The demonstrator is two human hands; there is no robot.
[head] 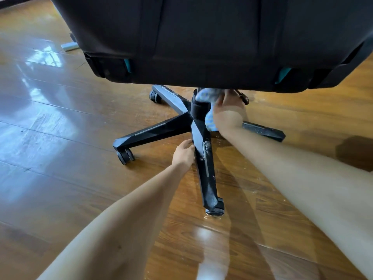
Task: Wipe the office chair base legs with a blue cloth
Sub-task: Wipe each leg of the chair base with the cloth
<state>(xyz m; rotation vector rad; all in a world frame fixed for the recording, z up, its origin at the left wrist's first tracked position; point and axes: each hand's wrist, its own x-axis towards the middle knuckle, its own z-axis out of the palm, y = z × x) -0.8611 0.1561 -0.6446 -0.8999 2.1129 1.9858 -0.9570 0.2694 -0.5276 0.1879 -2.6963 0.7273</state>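
A black office chair base point(198, 116) with star-shaped legs and castors stands on the wooden floor under the dark seat point(212, 37). The near leg point(205, 168) points toward me and carries white dust specks. My left hand point(184, 153) rests against the left side of that leg, fingers curled on its edge. My right hand point(228, 110) presses a blue patterned cloth point(209, 98) against the central column, just right of the hub. The cloth wraps around the column's top and hangs down behind my wrist.
Glossy wooden floor point(60, 118) spreads all around, with dust and crumbs scattered right of the hub. The seat overhangs the far legs. A castor point(215, 209) sits at the near leg's tip. A pale object point(69, 46) lies on the floor at the far left.
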